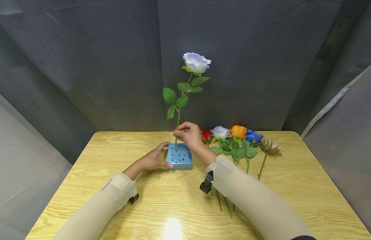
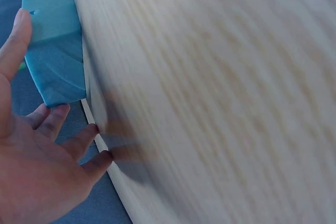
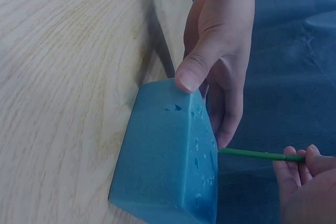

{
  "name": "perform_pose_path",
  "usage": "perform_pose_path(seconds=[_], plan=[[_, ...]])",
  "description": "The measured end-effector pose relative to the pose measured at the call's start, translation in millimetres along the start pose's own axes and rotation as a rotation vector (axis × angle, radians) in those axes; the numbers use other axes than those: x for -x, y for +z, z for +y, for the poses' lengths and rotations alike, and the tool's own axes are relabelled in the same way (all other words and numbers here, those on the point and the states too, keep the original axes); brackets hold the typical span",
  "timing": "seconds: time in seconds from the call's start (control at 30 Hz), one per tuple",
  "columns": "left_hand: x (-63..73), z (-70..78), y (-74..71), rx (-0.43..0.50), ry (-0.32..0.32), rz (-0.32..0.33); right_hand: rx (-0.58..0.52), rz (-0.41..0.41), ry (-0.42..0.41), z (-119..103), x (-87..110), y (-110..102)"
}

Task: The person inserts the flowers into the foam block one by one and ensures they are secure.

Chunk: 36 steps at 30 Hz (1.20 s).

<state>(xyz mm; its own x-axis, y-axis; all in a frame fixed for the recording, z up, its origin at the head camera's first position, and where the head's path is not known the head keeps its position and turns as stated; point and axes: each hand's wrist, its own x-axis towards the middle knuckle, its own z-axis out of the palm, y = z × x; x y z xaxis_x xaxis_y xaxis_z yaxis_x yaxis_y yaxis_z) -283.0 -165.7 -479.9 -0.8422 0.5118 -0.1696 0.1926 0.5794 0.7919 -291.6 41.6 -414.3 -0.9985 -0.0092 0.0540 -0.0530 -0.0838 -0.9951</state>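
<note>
A blue floral foam block [image 1: 180, 156] with several holes in its top sits on the table. My left hand [image 1: 152, 159] steadies it from the left, thumb at the front corner and fingers toward the back; in the right wrist view that thumb [image 3: 190, 74] presses the block's edge. Between thumb and fingertips my right hand [image 1: 189, 136] pinches the green stem of a white rose [image 1: 196, 62]. The rose stands nearly upright, leaning slightly right, its leaves [image 1: 169, 95] above the hand. Its stem's lower end [image 3: 228, 151] meets the block's holed face.
Right of the block lie a red rose [image 1: 207, 135], another white rose [image 1: 220, 132], an orange rose [image 1: 238, 131], a blue rose [image 1: 253, 137] and a brownish flower [image 1: 270, 147]. My right forearm passes over their stems. A dark curtain [image 1: 113, 66] hangs behind the wooden table [image 1: 92, 160].
</note>
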Motion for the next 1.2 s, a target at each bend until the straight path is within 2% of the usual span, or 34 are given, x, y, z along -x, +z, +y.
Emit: perform_pose_path(seconds=[0.43,0.7,1.2], plan=[[3.9,10.5,-2.9,-0.003,-0.017,0.0,0.006,0.032,-0.01,9,-8.5,6],[5.6,15.9,-4.1,-0.004,-0.031,-0.006,-0.004,0.001,-0.022,9,-8.0,8],[5.1,15.1,-4.8,0.007,-0.009,-0.014,0.047,-0.058,-0.005,26,-3.2,8]])
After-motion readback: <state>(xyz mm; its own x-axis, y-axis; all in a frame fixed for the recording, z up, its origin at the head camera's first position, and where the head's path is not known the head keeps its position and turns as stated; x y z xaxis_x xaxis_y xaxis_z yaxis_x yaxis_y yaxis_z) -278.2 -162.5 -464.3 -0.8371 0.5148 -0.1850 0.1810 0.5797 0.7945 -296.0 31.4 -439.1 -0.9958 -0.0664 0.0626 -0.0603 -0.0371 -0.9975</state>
